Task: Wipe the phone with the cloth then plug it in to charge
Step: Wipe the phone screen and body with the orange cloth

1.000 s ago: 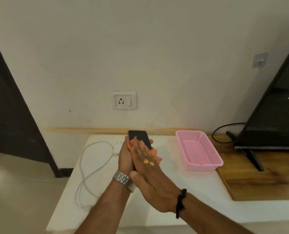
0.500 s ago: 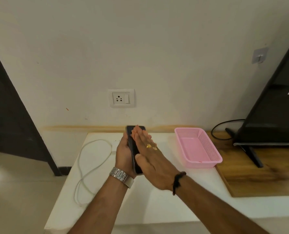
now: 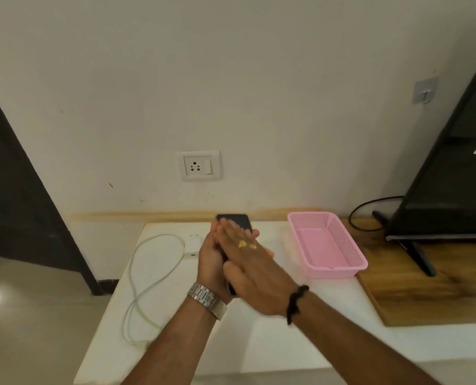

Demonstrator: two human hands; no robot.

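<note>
A black phone point(image 3: 237, 221) is held upright over the white table point(image 3: 259, 343) by my left hand point(image 3: 210, 262), which wraps it from the left and behind. Only the phone's top end and a sliver near my wrist show. My right hand point(image 3: 255, 273) lies flat across the screen, fingers straight and together, tips just below the phone's top edge. No cloth shows clearly; anything under that palm is hidden. A white charger adapter point(image 3: 193, 245) lies on the table just left of my left hand, with its white cable point(image 3: 159, 279) looped towards the table's left edge. A wall socket point(image 3: 194, 165) sits above.
A pink plastic basket point(image 3: 328, 270) stands to the right of my hands. Beyond it a wooden board point(image 3: 425, 295) carries a black TV point(image 3: 453, 176) on its stand, with a black cord behind. A dark doorway point(image 3: 14, 190) is on the left.
My right hand slid up the phone's screen to its top edge, then back down a little. My left hand keeps hold of the phone. The adapter now shows beside it.
</note>
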